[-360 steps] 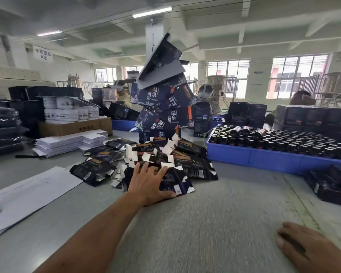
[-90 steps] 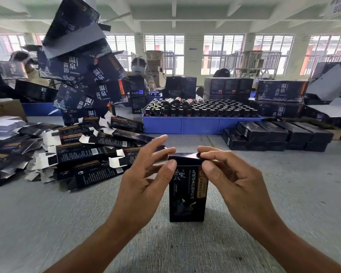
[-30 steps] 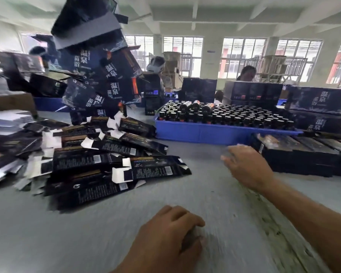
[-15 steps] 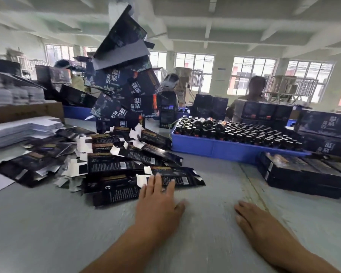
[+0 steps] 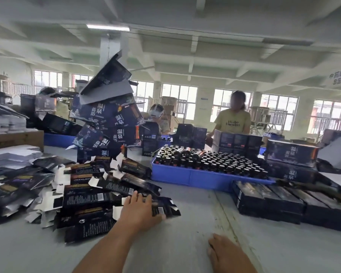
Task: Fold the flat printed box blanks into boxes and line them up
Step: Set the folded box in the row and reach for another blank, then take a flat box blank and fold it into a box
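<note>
1. i'm watching the left hand (image 5: 139, 210) lying on the nearest flat blank (image 5: 165, 207) at the near edge of the heap of blanks (image 5: 83, 190); its fingers are lying straight and close together, pressing down on the card, not pinching it yet.
2. the right hand (image 5: 227, 253) is resting on the grey table (image 5: 185, 243), to the right of and nearer than the heap; it's cut off by the frame edge and looks flat and empty, though i can't be sure of the fingers.
3. as for progress, i'm judging it as early to middling: a row of folded boxes (image 5: 287, 203) is lying lined up well to the right of the heap, while dozens of blanks are waiting unfolded, so most of the work is remaining.
4. beyond the heap a leaning stack of larger printed cartons (image 5: 108, 123) is rising, and to its right a blue tray of bottles (image 5: 205, 176) is sitting.
5. the room is reading as a bright workshop with windows behind; a person in a yellow shirt (image 5: 232, 121) is standing beyond the tray.
</note>
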The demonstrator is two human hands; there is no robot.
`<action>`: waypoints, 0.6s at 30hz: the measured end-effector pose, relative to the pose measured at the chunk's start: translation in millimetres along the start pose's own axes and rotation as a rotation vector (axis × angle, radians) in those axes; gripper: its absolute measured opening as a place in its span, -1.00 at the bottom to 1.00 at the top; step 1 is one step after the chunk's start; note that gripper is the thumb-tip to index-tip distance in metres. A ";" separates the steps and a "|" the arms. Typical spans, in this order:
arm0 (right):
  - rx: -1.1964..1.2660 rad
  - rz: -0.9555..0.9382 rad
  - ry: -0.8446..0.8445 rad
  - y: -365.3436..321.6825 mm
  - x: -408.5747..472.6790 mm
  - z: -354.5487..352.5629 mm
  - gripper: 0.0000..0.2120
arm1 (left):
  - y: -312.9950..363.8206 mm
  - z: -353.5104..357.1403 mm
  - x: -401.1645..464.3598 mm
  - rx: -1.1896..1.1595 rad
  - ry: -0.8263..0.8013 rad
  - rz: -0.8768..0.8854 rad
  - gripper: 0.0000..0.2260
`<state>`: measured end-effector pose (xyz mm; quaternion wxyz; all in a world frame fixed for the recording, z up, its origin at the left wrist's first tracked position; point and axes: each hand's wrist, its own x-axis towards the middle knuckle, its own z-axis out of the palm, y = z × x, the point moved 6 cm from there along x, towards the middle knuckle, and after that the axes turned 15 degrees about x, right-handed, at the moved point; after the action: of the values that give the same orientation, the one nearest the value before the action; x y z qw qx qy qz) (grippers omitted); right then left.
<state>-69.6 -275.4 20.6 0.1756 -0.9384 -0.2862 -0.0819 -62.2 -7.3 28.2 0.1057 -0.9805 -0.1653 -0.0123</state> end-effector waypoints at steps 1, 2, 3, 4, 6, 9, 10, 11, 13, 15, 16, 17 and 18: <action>-0.035 -0.054 0.020 -1.2 -4.6 -3.7 -0.61 | -3.0 -0.8 3.0 0.002 0.000 0.008 -0.12; -0.091 -0.104 0.026 -6.8 -7.6 -6.0 -0.73 | -5.5 -1.8 5.5 0.005 0.005 0.019 -0.12; -0.106 -0.148 0.105 -11.2 -10.6 -7.1 -0.79 | -7.2 -3.0 7.6 0.010 0.009 0.031 -0.13; -0.130 -0.187 0.192 -8.1 -9.5 -2.9 -0.82 | -8.3 -4.3 9.0 0.018 0.010 0.042 -0.13; -0.131 -0.173 0.118 -11.5 -11.5 -4.4 -0.82 | -8.7 -6.5 10.6 0.057 -0.003 0.061 -0.19; 0.137 -0.024 0.035 -4.2 -6.1 -11.1 -0.68 | -0.7 -11.9 9.8 0.208 0.054 0.104 -0.41; 0.172 -0.048 0.135 2.8 -4.4 -10.0 -0.63 | 4.2 -14.8 7.0 0.279 0.108 0.125 -0.47; 0.192 -0.002 0.080 6.3 -5.7 -6.2 -0.60 | 10.0 -18.3 2.7 0.360 0.186 0.154 -0.51; 0.276 0.089 0.029 10.3 -10.3 -4.0 -0.65 | 23.9 -27.2 -10.4 0.495 0.367 0.241 -0.61; 0.449 0.140 0.098 9.1 -17.8 -11.2 -0.75 | 34.9 -37.1 -27.9 0.531 0.485 0.321 -0.75; 0.558 0.196 0.157 12.4 -20.6 -15.1 -0.76 | 40.3 -44.5 -40.5 0.505 0.540 0.355 -0.80; 0.723 0.274 0.236 17.9 -23.3 -18.6 -0.72 | 46.4 -52.5 -56.0 0.472 0.609 0.388 -0.81; 0.958 0.392 0.278 22.7 -26.1 -21.1 -0.69 | 53.2 -59.3 -73.4 0.438 0.671 0.427 -0.78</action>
<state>-79.3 -314.2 27.0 0.6327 -0.7691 -0.0850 -0.0315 -113.6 -92.5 71.0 0.3586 -0.8890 0.0852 -0.2718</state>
